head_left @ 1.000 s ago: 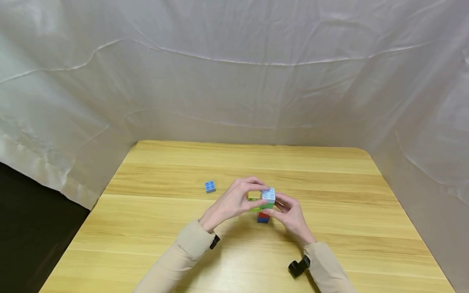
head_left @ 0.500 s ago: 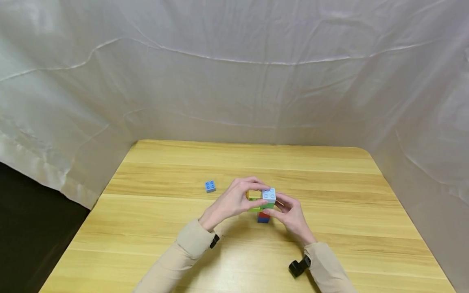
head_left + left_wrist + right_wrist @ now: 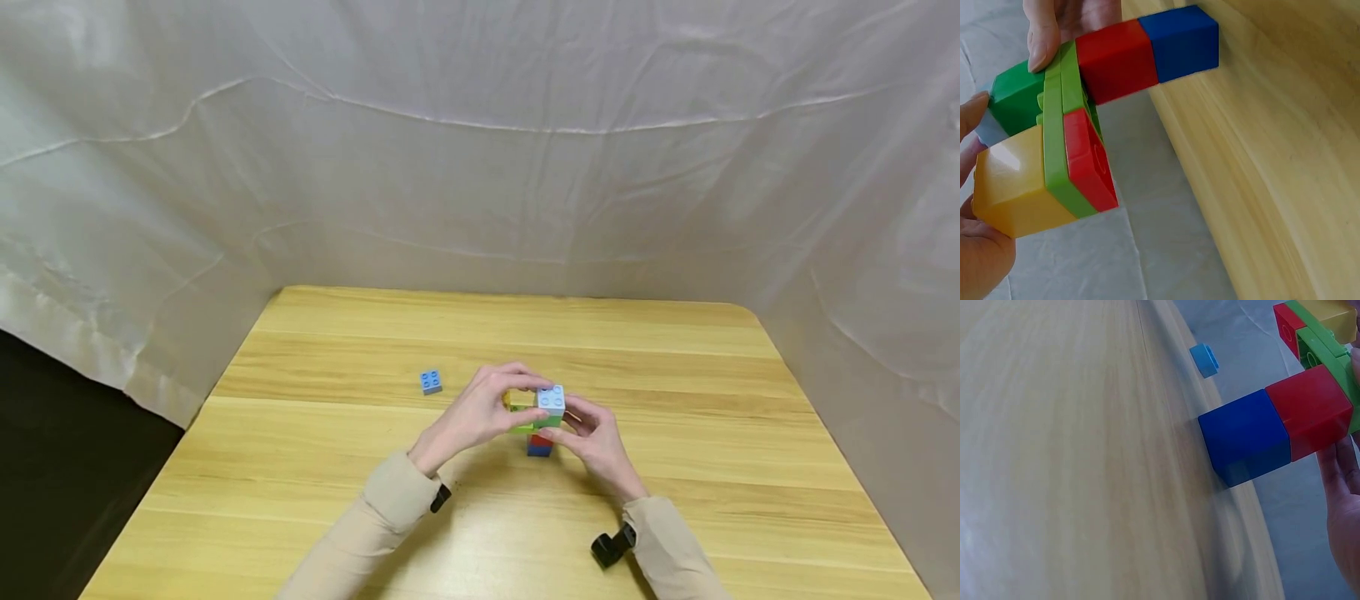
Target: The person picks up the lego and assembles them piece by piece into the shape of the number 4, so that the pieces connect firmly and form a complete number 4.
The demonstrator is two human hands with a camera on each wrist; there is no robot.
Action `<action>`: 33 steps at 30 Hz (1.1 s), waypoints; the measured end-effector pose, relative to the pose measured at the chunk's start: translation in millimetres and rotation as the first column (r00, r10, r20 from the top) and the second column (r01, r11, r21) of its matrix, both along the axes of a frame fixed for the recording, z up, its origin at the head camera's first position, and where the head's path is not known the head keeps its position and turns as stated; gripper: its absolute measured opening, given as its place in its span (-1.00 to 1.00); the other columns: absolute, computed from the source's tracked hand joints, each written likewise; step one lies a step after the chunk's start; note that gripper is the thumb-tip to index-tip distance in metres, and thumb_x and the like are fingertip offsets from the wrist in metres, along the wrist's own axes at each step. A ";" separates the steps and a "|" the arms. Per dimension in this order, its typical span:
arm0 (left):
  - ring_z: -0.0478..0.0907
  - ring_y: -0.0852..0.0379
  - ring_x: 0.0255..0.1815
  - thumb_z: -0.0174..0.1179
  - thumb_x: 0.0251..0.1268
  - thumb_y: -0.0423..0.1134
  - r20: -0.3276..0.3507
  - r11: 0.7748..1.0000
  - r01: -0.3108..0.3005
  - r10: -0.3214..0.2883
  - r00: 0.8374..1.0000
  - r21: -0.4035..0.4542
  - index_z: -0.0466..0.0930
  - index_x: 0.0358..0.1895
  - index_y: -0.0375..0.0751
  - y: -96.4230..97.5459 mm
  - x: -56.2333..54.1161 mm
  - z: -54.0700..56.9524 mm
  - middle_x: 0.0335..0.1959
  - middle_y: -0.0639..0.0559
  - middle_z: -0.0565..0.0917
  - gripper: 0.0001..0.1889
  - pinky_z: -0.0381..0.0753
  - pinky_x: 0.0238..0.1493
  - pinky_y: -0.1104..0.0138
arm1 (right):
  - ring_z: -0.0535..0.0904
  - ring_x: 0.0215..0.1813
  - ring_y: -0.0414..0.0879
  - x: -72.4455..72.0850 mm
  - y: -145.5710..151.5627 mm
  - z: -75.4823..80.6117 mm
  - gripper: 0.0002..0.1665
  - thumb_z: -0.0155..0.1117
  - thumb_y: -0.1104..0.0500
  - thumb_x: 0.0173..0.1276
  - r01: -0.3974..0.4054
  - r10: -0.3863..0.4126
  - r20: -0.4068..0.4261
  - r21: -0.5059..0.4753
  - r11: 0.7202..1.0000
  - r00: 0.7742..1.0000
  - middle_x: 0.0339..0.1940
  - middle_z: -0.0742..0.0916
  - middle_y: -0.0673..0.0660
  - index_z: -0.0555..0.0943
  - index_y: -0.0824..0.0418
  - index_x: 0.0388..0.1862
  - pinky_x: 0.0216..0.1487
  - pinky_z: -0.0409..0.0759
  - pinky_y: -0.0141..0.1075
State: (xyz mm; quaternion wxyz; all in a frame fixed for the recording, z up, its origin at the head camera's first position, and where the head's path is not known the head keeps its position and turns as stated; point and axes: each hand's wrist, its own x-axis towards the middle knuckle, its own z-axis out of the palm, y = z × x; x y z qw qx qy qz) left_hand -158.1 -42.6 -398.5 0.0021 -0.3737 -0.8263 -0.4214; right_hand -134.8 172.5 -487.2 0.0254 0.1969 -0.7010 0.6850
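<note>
A stack of toy building bricks stands upright on the table. At its foot is a dark blue brick (image 3: 1244, 437), with a red brick (image 3: 1310, 412) above it. Light green plates (image 3: 1054, 125) jut leftward over these, carrying a green brick (image 3: 1019, 94) and a yellow brick (image 3: 1010, 181). A small red brick (image 3: 1088, 162) sits under the overhang. My left hand (image 3: 483, 408) pinches the light blue brick (image 3: 551, 400) at the top, on the green one. My right hand (image 3: 596, 442) grips the stack around the green brick, its thumb near the plates.
A loose blue brick (image 3: 431, 382) with studs up lies on the table (image 3: 337, 417), left of and behind the stack. Pale grey cloth (image 3: 480, 192) hangs behind the table and at both sides. Black straps with devices sit at both wrists.
Both hands keep their hold with hardly any movement. The stack and the loose blue brick stay where they were.
</note>
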 end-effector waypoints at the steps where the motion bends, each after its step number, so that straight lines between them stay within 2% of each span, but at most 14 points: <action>1: 0.60 0.04 -0.32 0.40 0.26 -0.21 -0.006 1.000 -0.006 0.006 1.000 0.006 0.69 0.12 -0.21 -0.1 0.5 -1.2 -0.02 -0.06 0.75 -0.63 0.40 -0.41 0.57 | 0.59 0.23 -0.40 -0.2 -0.1 -0.4 -0.43 0.42 0.47 0.20 0.002 -0.002 0.001 0.001 1.000 1.000 0.14 0.69 -0.27 0.52 0.55 0.21 0.26 0.56 -0.51; 4: 0.64 0.09 -0.25 0.42 0.24 -0.22 -0.012 0.999 -0.021 0.021 1.000 0.034 0.69 0.11 -0.21 -0.1 1.6 -4.2 -0.03 -0.04 0.77 -0.62 0.52 -0.28 0.53 | 0.59 0.23 -0.40 -0.1 -0.4 -0.7 -0.44 0.42 0.46 0.20 0.006 -0.006 0.003 0.001 1.000 1.000 0.14 0.69 -0.26 0.55 0.49 0.21 0.26 0.56 -0.51; 7: 0.70 0.08 -0.07 0.44 0.20 -0.21 -0.011 0.997 -0.037 0.037 0.999 0.068 0.68 0.11 -0.22 -0.2 2.1 -7.7 -0.01 -0.05 0.78 -0.60 0.66 -0.02 0.37 | 0.60 0.22 -0.39 0.0 -0.1 -0.8 -0.45 0.42 0.46 0.20 0.010 -0.010 0.002 0.003 1.000 1.000 0.13 0.70 -0.26 0.56 0.48 0.20 0.26 0.56 -0.51; 9: 0.71 0.04 0.04 0.45 0.18 -0.21 -0.017 0.995 -0.044 0.046 0.999 0.088 0.68 0.11 -0.23 -0.6 2.3 -10.0 0.01 -0.07 0.78 -0.58 0.68 0.14 0.25 | 0.60 0.22 -0.40 0.1 0.4 -1.0 -0.46 0.42 0.47 0.21 0.009 -0.009 -0.002 0.006 1.000 1.000 0.12 0.70 -0.27 0.56 0.50 0.20 0.27 0.56 -0.52; 14: 0.68 0.00 0.15 0.50 0.12 -0.21 -0.027 0.990 -0.046 0.050 0.998 0.136 0.67 0.13 -0.22 -4.9 0.9 -17.4 0.09 -0.09 0.76 -0.52 0.63 0.28 0.15 | 0.61 0.19 -0.40 0.8 1.9 -0.8 -0.45 0.41 0.47 0.22 0.002 -0.002 -0.003 0.009 1.000 1.000 0.10 0.69 -0.28 0.51 0.61 0.18 0.27 0.55 -0.52; 19: 0.58 0.02 0.28 0.58 -0.04 -0.22 0.073 0.978 -0.077 0.064 0.995 0.192 0.65 0.19 -0.10 -18.8 -0.1 -26.7 0.19 0.00 0.71 -0.39 0.51 0.39 -0.01 | 0.62 0.16 -0.39 1.6 2.8 0.3 -0.43 0.43 0.48 0.17 0.019 -0.019 0.027 0.003 1.000 0.999 0.08 0.71 -0.27 0.50 0.63 0.16 0.27 0.56 -0.51; 24: 0.52 0.02 0.33 0.62 -0.12 -0.16 0.198 0.964 -0.124 0.078 0.977 0.233 0.61 0.24 -0.05 -42.3 -4.1 -37.3 0.25 0.05 0.67 -0.29 0.37 0.43 -0.22 | 0.63 0.15 -0.37 1.7 2.6 -0.2 -0.45 0.44 0.48 0.16 0.035 -0.035 0.045 0.010 0.999 0.998 0.06 0.71 -0.24 0.56 0.52 0.16 0.25 0.58 -0.50; 27: 0.50 -0.06 0.34 0.62 -0.15 -0.17 0.232 0.957 -0.166 0.109 0.967 0.240 0.58 0.27 -0.09 -61.0 -10.9 -45.5 0.25 0.00 0.66 -0.25 0.27 0.45 -0.31 | 0.64 0.14 -0.37 1.9 2.6 -0.5 -0.45 0.45 0.47 0.16 0.038 -0.038 0.053 0.016 0.999 0.998 0.05 0.71 -0.24 0.57 0.51 0.16 0.24 0.58 -0.51; 30: 0.47 -0.14 0.36 0.60 -0.12 -0.24 0.262 0.947 -0.229 0.167 0.951 0.224 0.54 0.30 -0.13 -81.3 -19.8 -53.9 0.26 -0.08 0.64 -0.23 0.19 0.48 -0.33 | 0.63 0.13 -0.39 2.3 3.0 -0.4 -0.43 0.45 0.47 0.16 0.038 -0.039 0.062 0.021 0.999 0.997 0.05 0.70 -0.27 0.53 0.57 0.17 0.23 0.57 -0.53; 33: 0.45 -0.23 0.36 0.58 -0.07 -0.28 0.272 0.942 -0.296 0.246 0.930 0.159 0.50 0.33 -0.21 -99.1 -30.2 -63.2 0.28 -0.22 0.60 -0.23 0.23 0.48 -0.30 | 0.62 0.13 -0.40 2.3 3.5 0.1 -0.39 0.45 0.47 0.15 0.040 -0.041 0.072 0.019 0.999 0.997 0.05 0.69 -0.29 0.49 0.63 0.18 0.24 0.57 -0.53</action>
